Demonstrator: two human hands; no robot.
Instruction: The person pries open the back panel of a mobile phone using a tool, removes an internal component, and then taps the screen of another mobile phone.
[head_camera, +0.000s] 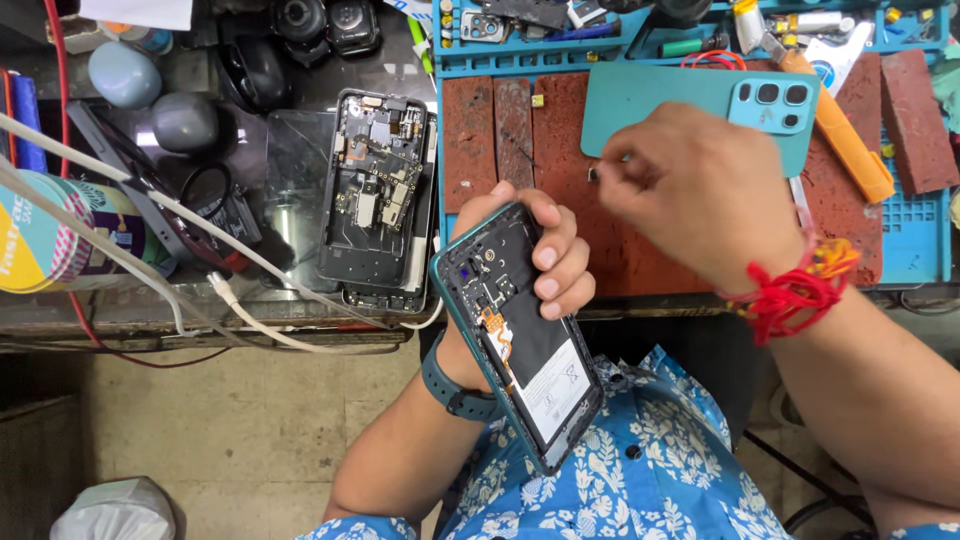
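Note:
My left hand (545, 255) grips an opened teal smartphone (515, 335) with its back removed, showing the black battery and orange flex cable. It is held tilted above my lap, near the bench's front edge. My right hand (690, 190) hovers over the reddish-brown work mat (560, 170), fingertips pinched around something tiny that I cannot make out. Just beyond the right hand lies the teal back cover (690, 105) with its camera cutouts. A red thread is tied around my right wrist and a dark band sits on the left one.
A second opened black phone (375, 200) lies on the bench at left, with white cables (200, 270) crossing in front. A teal tool tray (540, 30) holds parts at the back. An orange-handled tool (840, 130) lies on the mat at right. A tape roll (50, 230) sits far left.

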